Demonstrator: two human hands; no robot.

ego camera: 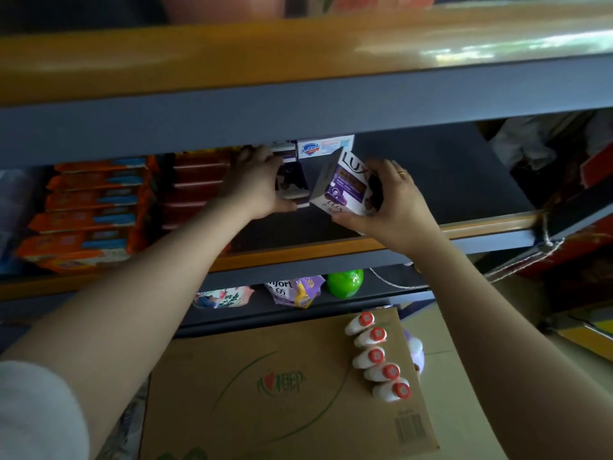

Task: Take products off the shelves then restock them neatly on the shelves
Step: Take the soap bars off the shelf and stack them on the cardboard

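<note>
My right hand (394,207) grips a purple and white Lux soap box (341,185), tilted, just above the dark middle shelf (447,194). My left hand (255,184) is closed around a stack of similar soap boxes (292,185) standing on the same shelf, right beside the tilted box. Behind them a white and blue Safeguard soap box (325,147) sits at the back, partly hidden by the shelf edge above.
Orange soap packs (86,210) and dark red packs (195,187) are stacked on the shelf's left. Below hang refill pouches (295,290) and a green bottle (345,282). A cardboard carton (282,386) on the floor carries a row of white bottles with red caps (378,356).
</note>
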